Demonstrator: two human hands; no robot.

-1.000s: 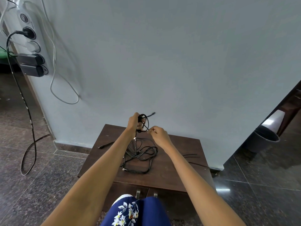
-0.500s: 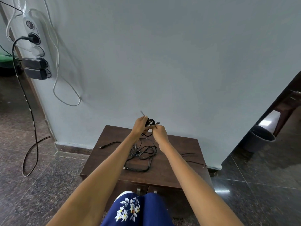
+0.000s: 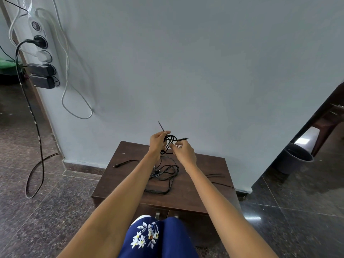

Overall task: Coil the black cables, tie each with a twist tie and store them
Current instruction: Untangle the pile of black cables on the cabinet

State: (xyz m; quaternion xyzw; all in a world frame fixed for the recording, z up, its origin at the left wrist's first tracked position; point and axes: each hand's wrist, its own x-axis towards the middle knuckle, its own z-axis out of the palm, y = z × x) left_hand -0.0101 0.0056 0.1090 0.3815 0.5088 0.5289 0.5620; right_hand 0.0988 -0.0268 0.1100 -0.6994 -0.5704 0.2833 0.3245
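Above the small brown cabinet (image 3: 201,194), my left hand (image 3: 157,143) grips a small coil of black cable (image 3: 170,140), whose plug end sticks out to the right. A thin twist tie (image 3: 161,126) pokes up past my left fingers. My right hand (image 3: 183,151) is right beside the coil, its fingers curled and pinching at the coil's lower side; what exactly it pinches is hidden. More black cable (image 3: 165,174) lies in loose loops on the cabinet top below my hands.
A short black cable (image 3: 126,162) lies on the cabinet's left part, and spare twist ties (image 3: 216,176) on its right part. A grey bin (image 3: 296,158) stands on the floor at right. A wall power strip (image 3: 43,56) with plugs and hanging cords is at left.
Both hands have risen slightly and drawn together at the coil. The twist tie now sticks up past my left fingers, and the plug end has swung to the right.
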